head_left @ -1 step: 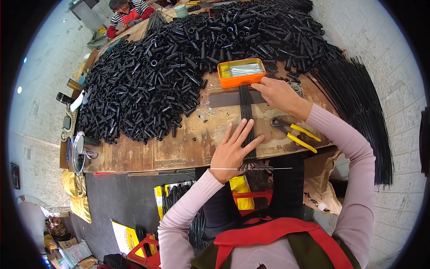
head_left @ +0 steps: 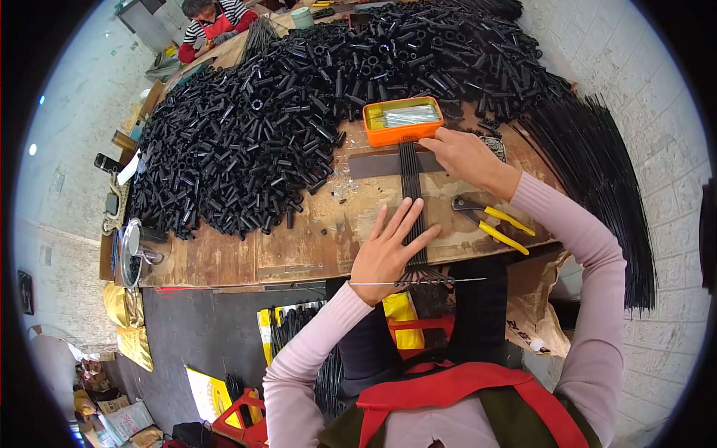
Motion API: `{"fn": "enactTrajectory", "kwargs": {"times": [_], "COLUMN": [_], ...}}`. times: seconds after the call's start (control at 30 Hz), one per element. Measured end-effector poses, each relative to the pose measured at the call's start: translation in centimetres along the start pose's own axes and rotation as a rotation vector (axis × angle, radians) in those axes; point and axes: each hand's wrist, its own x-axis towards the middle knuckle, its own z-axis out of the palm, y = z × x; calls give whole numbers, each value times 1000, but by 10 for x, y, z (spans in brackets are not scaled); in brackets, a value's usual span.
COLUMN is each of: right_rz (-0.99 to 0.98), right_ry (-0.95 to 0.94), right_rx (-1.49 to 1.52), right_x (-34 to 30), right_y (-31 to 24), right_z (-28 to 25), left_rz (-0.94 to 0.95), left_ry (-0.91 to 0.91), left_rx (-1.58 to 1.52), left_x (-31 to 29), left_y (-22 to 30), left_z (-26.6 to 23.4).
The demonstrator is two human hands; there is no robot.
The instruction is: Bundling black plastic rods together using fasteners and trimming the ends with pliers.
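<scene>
My left hand (head_left: pixel 382 257) lies flat with its fingers spread over a narrow row of thin black rods (head_left: pixel 410 172) on the wooden table. At the near edge the rods fan out to a thin metal skewer (head_left: pixel 470 280), which lies crosswise under my left wrist area. My right hand (head_left: pixel 470 158) is closed at the far end of the rods, its fingertips beside the orange box (head_left: pixel 381 138). What those fingers pinch, if anything, is hidden. A flat grey strip (head_left: pixel 366 166) runs beneath the rods. Silvery pins (head_left: pixel 411 116) lie in the box.
Yellow-handled cutting pliers (head_left: pixel 508 219) lie right of the rods. A large heap of short black tubes (head_left: pixel 246 127) covers the table's far side. Long black rods (head_left: pixel 597 164) hang over the right edge. Another person (head_left: pixel 216 26) sits at the far left.
</scene>
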Motion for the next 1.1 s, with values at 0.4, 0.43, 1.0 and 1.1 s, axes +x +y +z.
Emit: {"fn": "enactTrajectory", "kwargs": {"times": [0.4, 0.43, 1.0, 1.1], "right_rz": [19, 5, -97, -47], "right_ry": [-20, -13, 29, 31], "right_rx": [11, 8, 114, 196], "right_x": [3, 3, 22, 22], "right_y": [0, -1, 19, 15], "right_z": [-3, -4, 6, 7], "left_rz": [-23, -22, -9, -8], "left_ry": [-7, -6, -44, -41], "left_rx": [-96, -98, -121, -121], "left_x": [3, 2, 3, 3], "left_y": [1, 1, 1, 1], "left_z": [-3, -2, -9, -10]}}
